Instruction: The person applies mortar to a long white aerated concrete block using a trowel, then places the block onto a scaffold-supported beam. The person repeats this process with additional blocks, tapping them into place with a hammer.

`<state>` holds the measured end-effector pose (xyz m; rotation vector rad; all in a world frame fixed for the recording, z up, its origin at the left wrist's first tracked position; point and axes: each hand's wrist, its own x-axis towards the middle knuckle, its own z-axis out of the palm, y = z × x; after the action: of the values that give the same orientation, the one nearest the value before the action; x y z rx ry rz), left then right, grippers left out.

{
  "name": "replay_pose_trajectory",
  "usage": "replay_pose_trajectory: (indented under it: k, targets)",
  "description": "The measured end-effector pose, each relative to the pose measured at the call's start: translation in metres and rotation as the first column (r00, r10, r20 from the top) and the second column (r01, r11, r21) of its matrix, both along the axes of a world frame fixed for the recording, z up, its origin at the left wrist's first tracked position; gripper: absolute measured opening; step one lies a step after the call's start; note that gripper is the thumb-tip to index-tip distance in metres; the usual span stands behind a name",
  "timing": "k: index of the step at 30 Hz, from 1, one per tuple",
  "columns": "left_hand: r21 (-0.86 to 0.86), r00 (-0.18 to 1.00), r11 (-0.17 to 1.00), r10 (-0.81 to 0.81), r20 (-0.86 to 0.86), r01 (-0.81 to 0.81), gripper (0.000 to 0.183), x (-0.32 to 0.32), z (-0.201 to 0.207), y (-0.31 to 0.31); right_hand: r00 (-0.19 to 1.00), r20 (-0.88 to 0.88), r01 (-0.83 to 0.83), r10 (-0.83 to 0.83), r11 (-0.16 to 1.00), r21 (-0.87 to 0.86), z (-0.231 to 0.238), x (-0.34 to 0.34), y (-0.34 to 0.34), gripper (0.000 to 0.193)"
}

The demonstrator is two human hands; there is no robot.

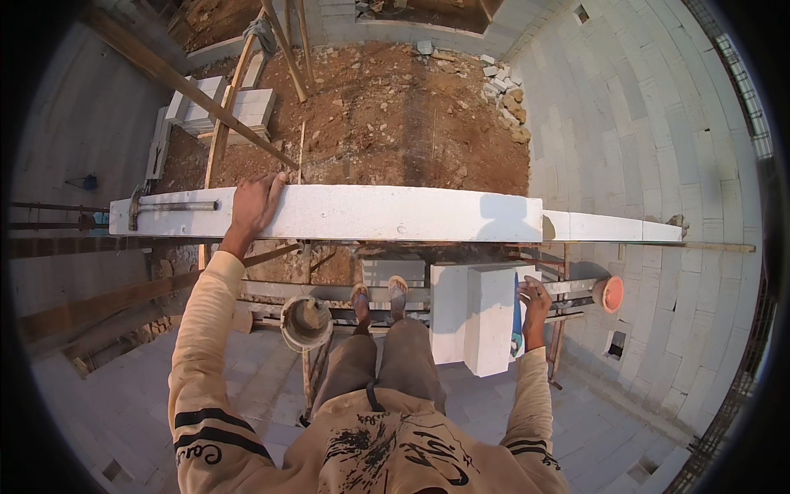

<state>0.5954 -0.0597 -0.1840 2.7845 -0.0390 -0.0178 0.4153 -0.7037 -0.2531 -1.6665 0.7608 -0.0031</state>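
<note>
My left hand [257, 203] lies on top of a long row of white blocks [395, 212], its fingers stretched toward the far edge. To its left, a hammer [174, 206] rests on the same row. My right hand [535, 303] is lower, at the right side of stacked white blocks [489, 321], with its fingers curled together. Whatever those fingers hold, if anything, is too small to make out. Close beside them, a flat blue tool [517, 317] with a teal end stands against the blocks; its kind is unclear.
A bucket [306, 323] with grey residue hangs or stands left of my legs. An orange bowl [609, 294] sits at the right. My feet are on narrow scaffold planks [329, 291]. Slanted wooden poles [189, 86] cross the far left, above reddish ground [378, 123].
</note>
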Motion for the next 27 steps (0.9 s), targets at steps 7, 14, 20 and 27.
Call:
replay_pose_trajectory:
  k: [7, 14, 20, 27]
  targets:
    - [-0.007, 0.992, 0.993, 0.122, 0.024, -0.122, 0.046, 0.0, 0.002, -0.014, 0.947, 0.297, 0.017, -0.12, 0.945, 0.326, -0.037, 0.121, -0.057, 0.044]
    - [-0.006, 0.99, 0.992, 0.129, 0.062, -0.129, 0.041, 0.004, 0.0, -0.014, 0.931, 0.356, -0.108, -0.086, 0.863, 0.493, -0.032, 0.182, -0.01, 0.054]
    - [0.04, 0.994, 0.993, 0.11, 0.029, -0.111, 0.04, 0.008, -0.004, -0.011, 0.95, 0.256, -0.031, -0.177, 0.764, 0.644, -0.038, 0.185, 0.002, 0.055]
    - [0.04, 0.994, 0.995, 0.089, 0.063, -0.091, 0.037, 0.009, -0.011, -0.009, 0.947, 0.282, -0.07, -0.155, 0.757, 0.65, -0.05, 0.185, -0.001, 0.055]
